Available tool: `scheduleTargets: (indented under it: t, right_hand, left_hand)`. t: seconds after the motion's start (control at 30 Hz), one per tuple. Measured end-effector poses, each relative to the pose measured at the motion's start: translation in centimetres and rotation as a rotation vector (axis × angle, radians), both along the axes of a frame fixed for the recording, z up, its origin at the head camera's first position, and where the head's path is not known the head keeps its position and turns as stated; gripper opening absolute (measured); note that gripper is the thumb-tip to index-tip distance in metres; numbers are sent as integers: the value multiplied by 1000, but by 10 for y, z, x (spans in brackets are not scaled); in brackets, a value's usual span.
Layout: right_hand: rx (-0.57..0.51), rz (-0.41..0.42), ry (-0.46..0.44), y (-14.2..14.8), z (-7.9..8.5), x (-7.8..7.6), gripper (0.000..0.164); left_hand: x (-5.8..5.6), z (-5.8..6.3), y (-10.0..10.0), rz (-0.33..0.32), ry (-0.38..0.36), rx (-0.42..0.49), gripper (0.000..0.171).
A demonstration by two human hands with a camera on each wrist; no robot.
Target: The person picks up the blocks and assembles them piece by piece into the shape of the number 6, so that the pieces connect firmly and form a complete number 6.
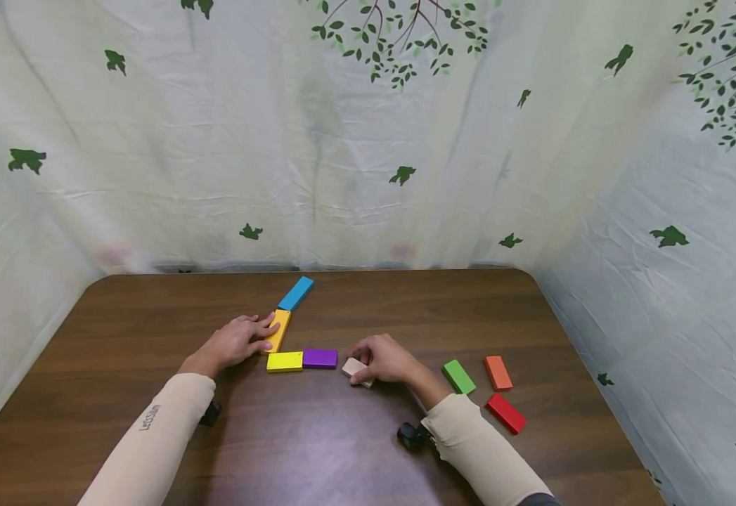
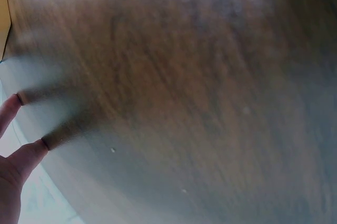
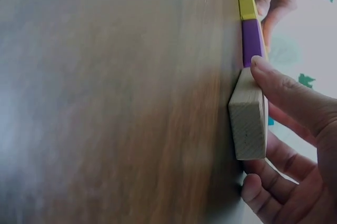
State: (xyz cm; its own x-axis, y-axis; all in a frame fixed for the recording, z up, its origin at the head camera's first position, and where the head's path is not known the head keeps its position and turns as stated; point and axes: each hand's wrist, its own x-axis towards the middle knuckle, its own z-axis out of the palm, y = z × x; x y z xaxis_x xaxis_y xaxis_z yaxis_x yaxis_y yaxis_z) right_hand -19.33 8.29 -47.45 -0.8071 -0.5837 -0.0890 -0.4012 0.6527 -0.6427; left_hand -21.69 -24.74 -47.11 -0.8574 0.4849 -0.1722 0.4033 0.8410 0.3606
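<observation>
My left hand (image 1: 236, 343) rests on an orange-yellow block (image 1: 282, 325), fingers fairly straight and spread, thumb near the block's close end. In the left wrist view two fingertips (image 2: 32, 150) of this hand touch the tabletop. With thumb and fingers, my right hand (image 1: 388, 358) grips a plain wooden block (image 3: 249, 121). The wooden block lies just right of a purple block (image 1: 320, 359), tilted to it in the head view. A yellow block (image 1: 285, 362) joins the purple one end to end. Beyond the orange-yellow block, a blue block (image 1: 296, 293) slants away to the right.
Right of my right hand lie a green block (image 1: 459, 377), an orange block (image 1: 498, 373) and a red block (image 1: 505, 413). They stand on a brown wooden table (image 1: 317, 450). A white curtain with leaf prints (image 1: 266, 154) hangs behind the table and along its sides.
</observation>
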Motion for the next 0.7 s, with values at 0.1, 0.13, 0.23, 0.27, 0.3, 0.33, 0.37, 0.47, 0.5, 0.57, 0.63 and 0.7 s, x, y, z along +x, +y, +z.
scheduleTargets:
  t: [0.1,0.13,0.23,0.27,0.3,0.33,0.37,0.47,0.5,0.57,0.63,0.7]
  right_hand:
    - [-8,-24,0,-3,-1,0,41]
    - [-8,-28,6,-4,-2,0,41]
    - [-7,-43,23,-6,-3,-1,40]
    - [-6,-48,27,-7,-4,-1,40]
    - [-5,-53,34,-8,-4,-1,40]
    - [-4,-59,37,-8,-4,-1,39]
    - [-4,-65,38,-9,-5,0,39]
    - [-1,-78,39,-10,-5,0,39]
    - [2,-80,41,-11,-5,-1,39]
    - [4,-83,43,-11,-6,-1,39]
    - [7,-86,46,-12,-6,-1,39]
    - [5,-88,47,-12,-7,-1,39]
  left_hand:
    - [0,-1,-1,-5,4,4,53]
    - [-1,-2,-1,-6,6,5,53]
    - [-1,-3,-1,-6,6,7,53]
    - [-1,-3,-1,-5,6,6,54]
    - [-1,-4,-1,-5,6,7,53]
    - [-1,-3,-1,-4,4,8,54]
    - [-1,-3,-1,-4,3,9,53]
    - [-1,-3,-1,-5,2,10,54]
    - [-1,-3,-1,-5,2,10,54]
    - [-1,-2,-1,-6,1,11,54]
    - [-1,-2,-1,-8,2,10,54]
    - [-2,-2,-2,-9,3,10,53]
